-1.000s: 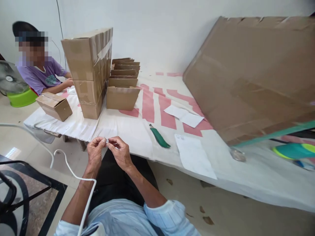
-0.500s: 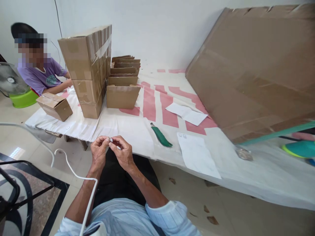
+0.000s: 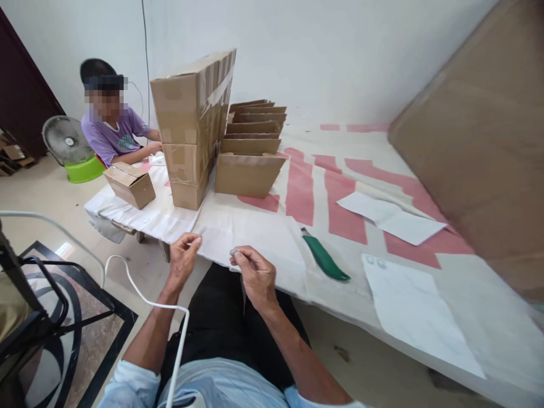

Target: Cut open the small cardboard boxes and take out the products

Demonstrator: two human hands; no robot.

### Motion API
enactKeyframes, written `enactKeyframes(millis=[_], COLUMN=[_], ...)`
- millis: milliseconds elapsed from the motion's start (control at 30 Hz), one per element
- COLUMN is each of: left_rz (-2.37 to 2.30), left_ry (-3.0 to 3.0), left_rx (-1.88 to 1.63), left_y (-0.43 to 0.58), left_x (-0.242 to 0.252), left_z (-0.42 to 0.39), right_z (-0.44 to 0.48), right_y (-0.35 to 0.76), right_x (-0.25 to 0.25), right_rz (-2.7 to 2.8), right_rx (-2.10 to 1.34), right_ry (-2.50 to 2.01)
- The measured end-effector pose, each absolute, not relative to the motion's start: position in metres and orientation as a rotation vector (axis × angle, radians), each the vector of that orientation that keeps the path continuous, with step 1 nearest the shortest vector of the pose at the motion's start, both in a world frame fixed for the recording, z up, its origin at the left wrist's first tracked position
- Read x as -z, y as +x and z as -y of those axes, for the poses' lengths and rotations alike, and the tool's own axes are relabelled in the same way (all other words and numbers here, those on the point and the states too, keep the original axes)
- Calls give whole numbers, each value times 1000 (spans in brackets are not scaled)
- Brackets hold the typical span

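My right hand (image 3: 257,275) is closed in a pinch on a small pale grey piece (image 3: 233,252), too small to name more exactly. To its left, my left hand (image 3: 183,258) has thumb and fingertips pressed together; whether anything is between them I cannot make out. Both are above my lap at the table's front edge, apart from each other. Right of my right hand lies a green-handled cutter (image 3: 325,258). Beyond it a white sheet (image 3: 419,309) bears two small pale squares (image 3: 376,262) at its upper corner.
Taped cardboard boxes (image 3: 181,110) stand stacked at the left, beside open cartons (image 3: 249,174). A single small box (image 3: 130,186) sits at the table's left end, near a seated person (image 3: 117,133). Folded white paper (image 3: 391,218) lies by a large brown board (image 3: 480,164). A white cable (image 3: 148,307) crosses my left forearm.
My hands were together at one small whitish thing; now they have parted, the right one moving right with the small piece. The view has turned left.
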State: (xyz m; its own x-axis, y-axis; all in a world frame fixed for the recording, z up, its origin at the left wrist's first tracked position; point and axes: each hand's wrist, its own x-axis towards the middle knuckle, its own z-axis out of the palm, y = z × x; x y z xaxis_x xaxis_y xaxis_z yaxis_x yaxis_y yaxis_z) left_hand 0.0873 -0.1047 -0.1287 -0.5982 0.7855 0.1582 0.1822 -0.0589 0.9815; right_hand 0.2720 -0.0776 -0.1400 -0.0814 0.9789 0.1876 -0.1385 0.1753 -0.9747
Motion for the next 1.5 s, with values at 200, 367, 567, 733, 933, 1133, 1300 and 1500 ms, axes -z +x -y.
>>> enactKeyframes(millis=[200, 367, 567, 733, 933, 1133, 1300, 1500], left_rz=[-2422, -2688, -2752, -2739, -2719, -2751, -2589, -2075], left_ry=[1000, 1034, 1181, 1234, 1236, 1165, 1240, 1234], left_rx=[-1487, -1130, -863, -814, -859, -991, -1238, -1581], left_y=[-56, -113, -123, -125, -122, -111, -63, 11], left_x=[114, 123, 140, 144, 142, 123, 87, 100], left_z=[95, 88, 75, 80, 85, 88, 90, 50], right_z=[71, 70, 73, 74, 75, 73, 75, 61], right_y=[317, 338, 338, 338, 343, 346, 354, 416], right_x=[159, 172, 176, 174, 176, 176, 152, 144], right_rz=[1228, 1229, 1266, 1281, 1304, 1265, 1256, 1404], right_rx=[-1101, -1040, -1036, -1024, -995, -1006, -978, -758], right_ry=[-1102, -1201, -1220, -1221, -1197, -1202, -1182, -1165])
